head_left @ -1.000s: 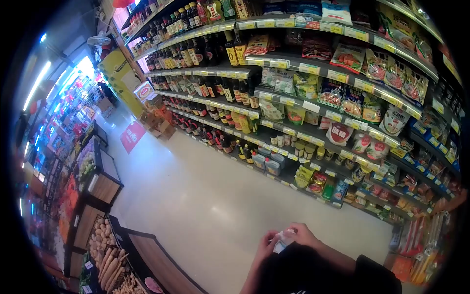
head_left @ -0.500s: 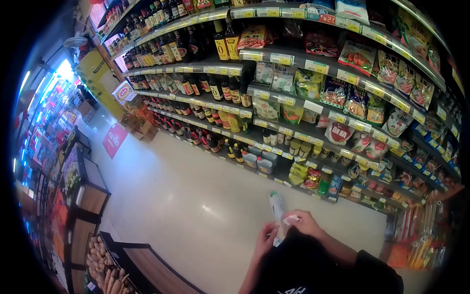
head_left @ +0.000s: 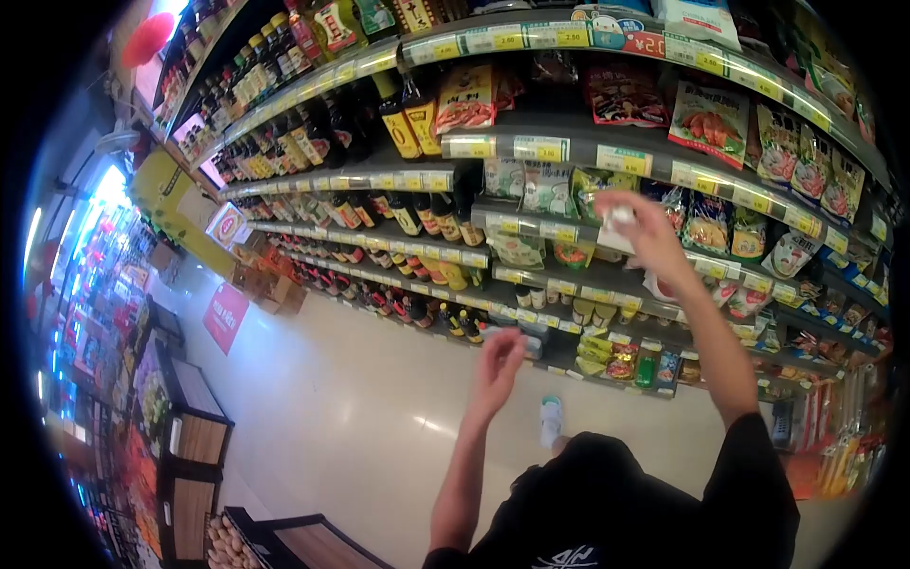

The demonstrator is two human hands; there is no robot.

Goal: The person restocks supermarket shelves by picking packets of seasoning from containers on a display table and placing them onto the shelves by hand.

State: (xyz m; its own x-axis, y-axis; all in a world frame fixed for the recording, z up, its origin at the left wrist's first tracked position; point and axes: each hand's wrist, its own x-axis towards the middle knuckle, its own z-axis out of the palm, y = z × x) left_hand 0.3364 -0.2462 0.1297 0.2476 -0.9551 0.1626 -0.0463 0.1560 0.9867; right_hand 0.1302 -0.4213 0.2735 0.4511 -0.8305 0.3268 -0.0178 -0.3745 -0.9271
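Note:
My right hand [head_left: 649,237] is raised in front of the middle shelves, its fingers closed around a small crumpled white tissue or cloth [head_left: 621,217]. Behind it stand seasoning packets, among them a green-yellow bag [head_left: 588,190] that it partly covers. A blank white label [head_left: 614,241] on the shelf edge shows just under the fingers. Lower down, my left hand [head_left: 500,365] hangs over the floor with loosely curled fingers, thumb apart, and nothing visible in it. The lower shelf with clear-sided tubs [head_left: 531,343] lies just beyond its fingertips.
Shelves of sauce bottles [head_left: 408,218] run off to the left. Bagged seasonings [head_left: 711,123] fill the upper right. A wooden produce stand [head_left: 194,427] is at the left, and potatoes [head_left: 227,542] lie in a bin below. A pink floor sign [head_left: 226,318] marks the aisle.
Both hands were together low near my body. My right hand has risen to the shelves with the white piece, and my left hand has moved up and away from it. The view is closer to the shelves.

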